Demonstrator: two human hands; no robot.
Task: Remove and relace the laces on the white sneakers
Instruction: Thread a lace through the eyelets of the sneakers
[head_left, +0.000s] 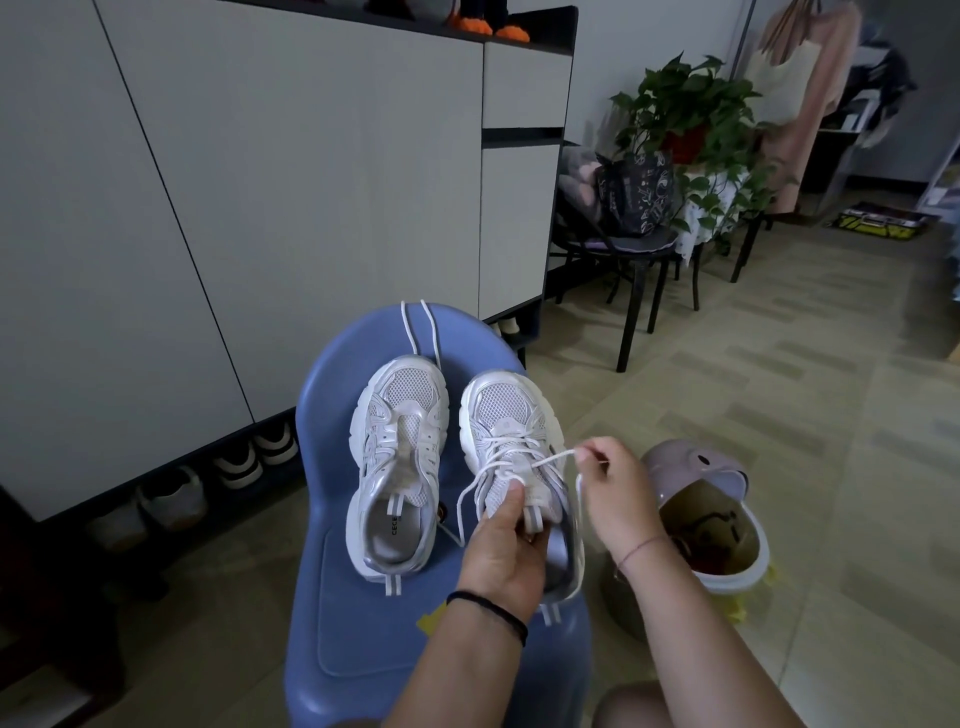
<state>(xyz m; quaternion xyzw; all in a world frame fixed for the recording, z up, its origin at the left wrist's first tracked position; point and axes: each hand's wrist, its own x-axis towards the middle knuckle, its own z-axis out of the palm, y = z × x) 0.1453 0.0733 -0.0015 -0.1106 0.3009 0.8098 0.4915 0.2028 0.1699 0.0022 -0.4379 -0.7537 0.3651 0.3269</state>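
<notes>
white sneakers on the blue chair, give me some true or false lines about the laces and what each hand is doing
1. The left sneaker has no lace in its eyelets. True.
2. The loose lace lies on the floor. False: it lies on the blue chair, beyond the left sneaker's toe.
3. The right hand pinches the lace of the right sneaker. True.
4. The left hand rests flat on the chair seat. False: it grips the right sneaker at its tongue.
5. A bin stands on the floor to the right of the chair, lid open. True.
</notes>
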